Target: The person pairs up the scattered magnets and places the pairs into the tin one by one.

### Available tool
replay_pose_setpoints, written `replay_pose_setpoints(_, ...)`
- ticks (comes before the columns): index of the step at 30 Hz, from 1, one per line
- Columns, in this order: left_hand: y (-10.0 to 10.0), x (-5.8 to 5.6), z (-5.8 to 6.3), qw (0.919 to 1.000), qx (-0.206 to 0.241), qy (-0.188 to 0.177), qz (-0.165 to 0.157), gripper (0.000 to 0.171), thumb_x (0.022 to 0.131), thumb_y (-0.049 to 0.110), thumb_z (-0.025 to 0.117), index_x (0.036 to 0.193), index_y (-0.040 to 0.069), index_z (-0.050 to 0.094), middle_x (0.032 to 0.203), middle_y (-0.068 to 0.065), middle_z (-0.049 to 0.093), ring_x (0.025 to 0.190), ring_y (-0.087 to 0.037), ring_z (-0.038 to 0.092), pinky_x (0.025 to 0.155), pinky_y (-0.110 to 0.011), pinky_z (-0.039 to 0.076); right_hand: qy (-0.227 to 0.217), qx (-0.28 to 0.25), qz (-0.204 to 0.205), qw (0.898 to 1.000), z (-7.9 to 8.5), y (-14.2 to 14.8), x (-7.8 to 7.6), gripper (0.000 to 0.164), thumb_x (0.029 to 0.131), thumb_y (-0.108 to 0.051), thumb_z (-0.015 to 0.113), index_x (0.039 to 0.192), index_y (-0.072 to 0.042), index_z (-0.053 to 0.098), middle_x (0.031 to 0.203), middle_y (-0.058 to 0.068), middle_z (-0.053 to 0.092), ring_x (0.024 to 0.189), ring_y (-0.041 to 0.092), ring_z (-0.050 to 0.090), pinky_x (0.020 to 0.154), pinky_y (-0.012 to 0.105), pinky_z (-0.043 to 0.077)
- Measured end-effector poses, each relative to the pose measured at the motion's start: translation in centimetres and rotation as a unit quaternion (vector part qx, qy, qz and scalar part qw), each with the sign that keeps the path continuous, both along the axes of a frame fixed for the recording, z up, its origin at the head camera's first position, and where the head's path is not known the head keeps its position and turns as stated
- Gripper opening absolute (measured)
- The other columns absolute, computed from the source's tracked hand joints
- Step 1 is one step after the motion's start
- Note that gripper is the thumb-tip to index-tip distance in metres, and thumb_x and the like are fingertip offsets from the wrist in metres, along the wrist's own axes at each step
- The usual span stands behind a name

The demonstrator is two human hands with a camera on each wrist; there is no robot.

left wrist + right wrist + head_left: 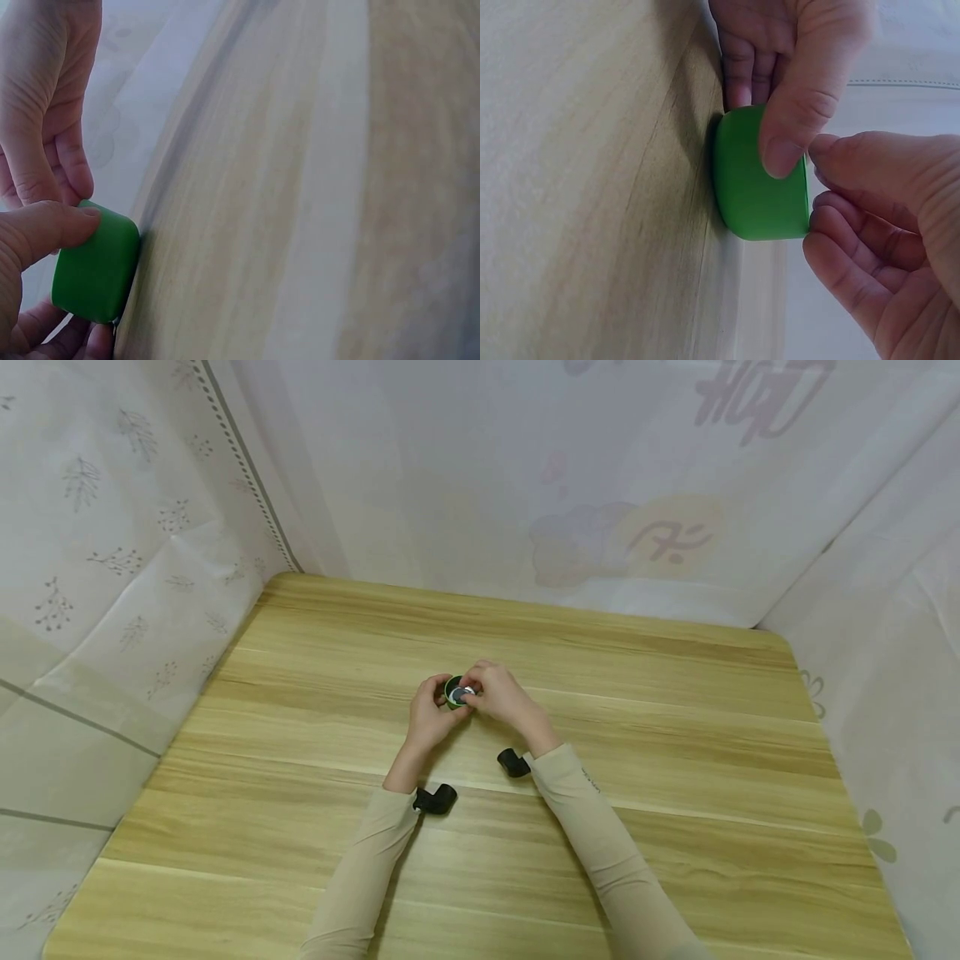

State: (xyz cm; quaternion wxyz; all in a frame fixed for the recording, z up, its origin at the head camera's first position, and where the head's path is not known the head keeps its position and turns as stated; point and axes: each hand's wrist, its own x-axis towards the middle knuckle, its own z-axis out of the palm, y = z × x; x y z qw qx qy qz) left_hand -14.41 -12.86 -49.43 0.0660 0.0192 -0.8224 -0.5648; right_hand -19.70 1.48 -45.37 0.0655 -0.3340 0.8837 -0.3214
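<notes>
A small green cup with rounded lower edges stands upright on the wooden table. My left hand grips it from the left, and in the left wrist view the thumb presses the cup's green side. Within the cup's mouth, in the head view, shows a dark grey disc with white around it. Finger and thumb of my right hand pinch this disc at the rim. The right fingertips hide part of it, and both wrist views show only the cup's outside.
The wood-grain table runs out on all sides of the hands. Pale printed curtains hang behind it and at both sides. A black wrist camera sits at the left cuff, another black camera at the right.
</notes>
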Motion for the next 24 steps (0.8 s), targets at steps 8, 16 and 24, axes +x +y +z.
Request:
replay_pose_setpoints(8, 0.1, 0.0, 0.0, 1.0000, 0.006, 0.001, 0.002, 0.060, 0.073, 0.005, 0.078, 0.123, -0.009, 0.048, 0.120, -0.024, 0.051, 0.109, -0.033, 0.051, 0.091, -0.041, 0.044, 0.011, -0.012, -0.003, 1.000, -0.1, 0.6, 0.1, 0.015, 0.081, -0.005, 0.072, 0.093, 0.002, 0.068, 0.092, 0.009, 0.062, 0.083, 0.019, 0.059, 0.074, 0.022, 0.049)
replay_pose_setpoints(16, 0.0, 0.0, 0.5, 0.9999, 0.002, -0.008, -0.014, 0.064, 0.073, 0.003, 0.077, 0.126, -0.013, 0.044, 0.121, -0.027, 0.049, 0.111, -0.036, 0.049, 0.094, -0.041, 0.044, -0.019, -0.029, -0.024, 0.999, 0.4, 1.6, 0.5, 0.017, 0.082, -0.004, 0.069, 0.098, 0.003, 0.068, 0.096, 0.013, 0.062, 0.085, 0.022, 0.056, 0.075, 0.029, 0.049)
replay_pose_setpoints(24, -0.1, -0.1, 1.1, 0.9995, -0.002, -0.029, -0.009, 0.063, 0.077, 0.006, 0.075, 0.128, -0.012, 0.044, 0.122, -0.026, 0.048, 0.111, -0.036, 0.049, 0.096, -0.040, 0.043, -0.004, -0.035, -0.038, 0.999, 0.6, 2.6, 0.5, 0.018, 0.083, -0.006, 0.070, 0.098, 0.002, 0.068, 0.096, 0.010, 0.062, 0.086, 0.022, 0.058, 0.078, 0.029, 0.050)
